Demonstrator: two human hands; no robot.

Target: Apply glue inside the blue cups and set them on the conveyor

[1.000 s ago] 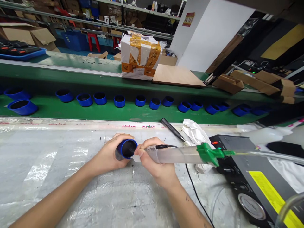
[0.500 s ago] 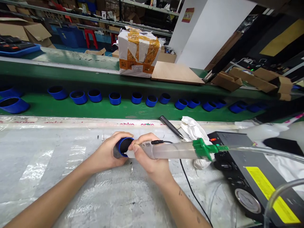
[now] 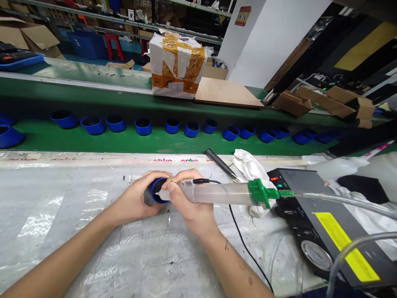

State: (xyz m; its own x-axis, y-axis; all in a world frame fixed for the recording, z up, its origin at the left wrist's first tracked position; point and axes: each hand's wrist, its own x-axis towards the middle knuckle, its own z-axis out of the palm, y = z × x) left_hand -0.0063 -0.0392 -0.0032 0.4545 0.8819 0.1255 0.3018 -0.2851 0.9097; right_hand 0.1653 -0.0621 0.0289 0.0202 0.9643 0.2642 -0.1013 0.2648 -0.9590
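My left hand (image 3: 136, 199) is wrapped round a short blue tube (image 3: 154, 193) lying on its side, its open end facing right. My right hand (image 3: 189, 205) grips the front of a clear dispensing syringe (image 3: 221, 193) with a green cap (image 3: 259, 193). The syringe's tip sits at the mouth of the blue tube, half covered by my fingers. A clear hose (image 3: 338, 200) runs from the green cap off to the right. Both hands rest over a worktop covered in plastic film (image 3: 77, 215).
A black controller box (image 3: 322, 231) with a yellow label and a gauge stands at the right, with a black cable (image 3: 245, 248) beside it. A white rag (image 3: 248, 165) and a black rod (image 3: 221, 162) lie behind. Several blue tubes (image 3: 142, 126) line the green conveyor (image 3: 130, 142); a taped parcel (image 3: 176, 66) sits beyond.
The syringe's tip has gone further into the blue tube's mouth, and my right fingers now cover more of the opening. The view has shifted, so everything sits a little higher and further left.
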